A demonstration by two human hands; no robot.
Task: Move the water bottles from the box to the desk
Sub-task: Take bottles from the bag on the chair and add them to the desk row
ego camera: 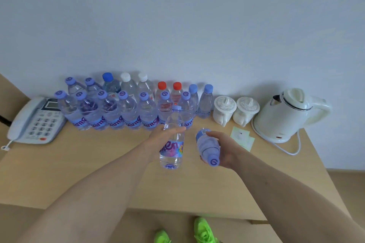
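Note:
My left hand (165, 138) grips a clear water bottle with a purple label (172, 153), held roughly upright above the wooden desk (79, 173), its cap toward the wall. A second purple-capped bottle (208, 149) lies tilted in my right hand (227, 149), cap pointing back at me. Along the wall stand two rows of bottles (110, 110), most with purple caps, several with blue, white or red ones. No box shows in this view.
A grey desk phone (36, 121) sits at the left. Two white lidded mugs (236, 110), a white electric kettle (286, 113) with its cord, and a paper card (242, 138) occupy the right. Green shoes (203, 232) show below the desk's front edge.

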